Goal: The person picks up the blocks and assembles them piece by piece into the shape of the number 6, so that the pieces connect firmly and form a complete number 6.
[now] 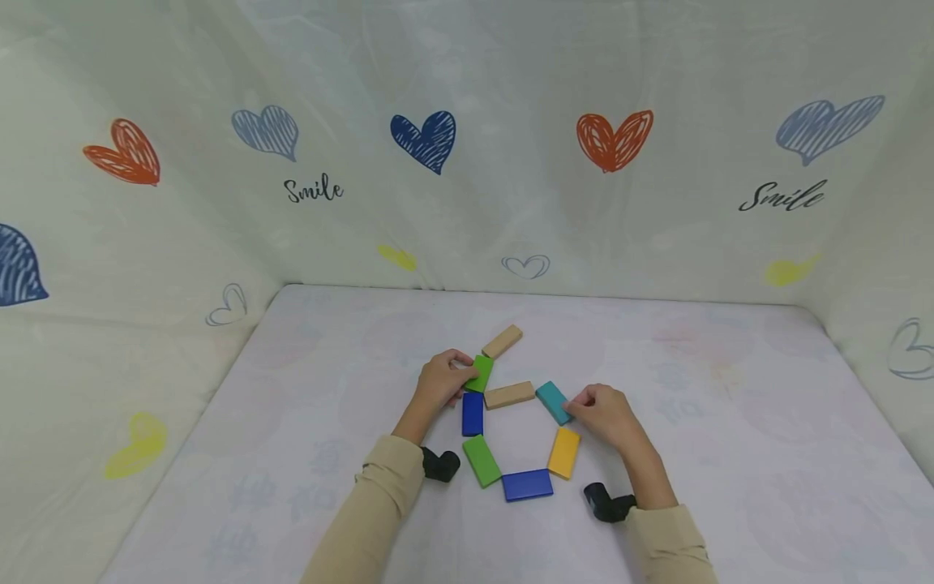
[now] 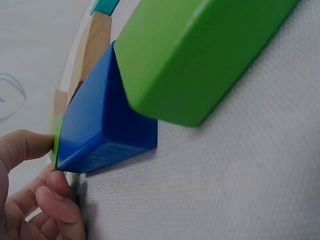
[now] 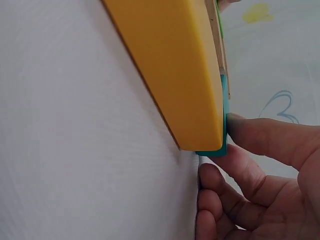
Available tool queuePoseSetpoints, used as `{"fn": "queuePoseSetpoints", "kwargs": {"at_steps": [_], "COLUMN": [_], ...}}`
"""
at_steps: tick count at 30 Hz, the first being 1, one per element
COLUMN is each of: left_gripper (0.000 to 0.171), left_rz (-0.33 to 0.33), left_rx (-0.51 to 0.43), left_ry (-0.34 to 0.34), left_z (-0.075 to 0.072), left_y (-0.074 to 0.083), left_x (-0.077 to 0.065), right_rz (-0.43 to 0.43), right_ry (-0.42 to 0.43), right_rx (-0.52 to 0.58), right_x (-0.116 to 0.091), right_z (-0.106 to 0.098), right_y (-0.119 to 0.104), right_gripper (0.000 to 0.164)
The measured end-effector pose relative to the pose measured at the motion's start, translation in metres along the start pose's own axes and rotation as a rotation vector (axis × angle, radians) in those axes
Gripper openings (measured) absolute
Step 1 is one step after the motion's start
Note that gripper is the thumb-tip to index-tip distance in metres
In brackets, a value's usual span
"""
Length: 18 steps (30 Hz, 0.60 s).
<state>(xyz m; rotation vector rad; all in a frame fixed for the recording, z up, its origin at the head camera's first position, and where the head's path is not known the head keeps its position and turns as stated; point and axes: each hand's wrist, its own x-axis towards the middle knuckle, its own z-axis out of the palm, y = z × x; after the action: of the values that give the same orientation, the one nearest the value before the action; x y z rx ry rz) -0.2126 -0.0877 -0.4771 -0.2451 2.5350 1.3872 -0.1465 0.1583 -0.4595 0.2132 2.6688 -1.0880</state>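
My left hand (image 1: pixel 441 380) pinches the upper green block (image 1: pixel 482 371), its thumb pressing the block's side in the left wrist view. My right hand (image 1: pixel 607 412) has the teal block (image 1: pixel 552 400) between thumb and fingers, just past the yellow block (image 3: pixel 170 75). Flat blocks form a ring on the table: a blue block (image 2: pixel 95 115) below the held green one, a second green block (image 1: pixel 481 461), another blue block (image 1: pixel 528 485) at the bottom, the yellow one, the teal one and a plain wooden block (image 1: pixel 510 395) across the top.
A second wooden block (image 1: pixel 503 341) slants away from the far end of the upper green block. Black wrist cameras (image 1: pixel 441 465) jut out near both sleeves. Behind the white table (image 1: pixel 328 389) hangs a sheet (image 1: pixel 511 211) printed with hearts.
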Motion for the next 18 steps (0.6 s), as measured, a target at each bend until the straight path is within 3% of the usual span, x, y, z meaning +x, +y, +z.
{"fn": "queuePoseSetpoints", "kwargs": {"at_steps": [18], "left_gripper": [0.025], "left_rz": [-0.002], "left_rx": [-0.005], "left_ry": [0.0], "left_z": [-0.0001], "left_y": [0.0005], "left_x": [-0.0005], "right_rz": [-0.032], "right_ry": [-0.005], "right_rx": [-0.007], "right_x": [-0.0023], "right_z": [0.0019], "right_y": [0.0002], "right_gripper": [0.02]}}
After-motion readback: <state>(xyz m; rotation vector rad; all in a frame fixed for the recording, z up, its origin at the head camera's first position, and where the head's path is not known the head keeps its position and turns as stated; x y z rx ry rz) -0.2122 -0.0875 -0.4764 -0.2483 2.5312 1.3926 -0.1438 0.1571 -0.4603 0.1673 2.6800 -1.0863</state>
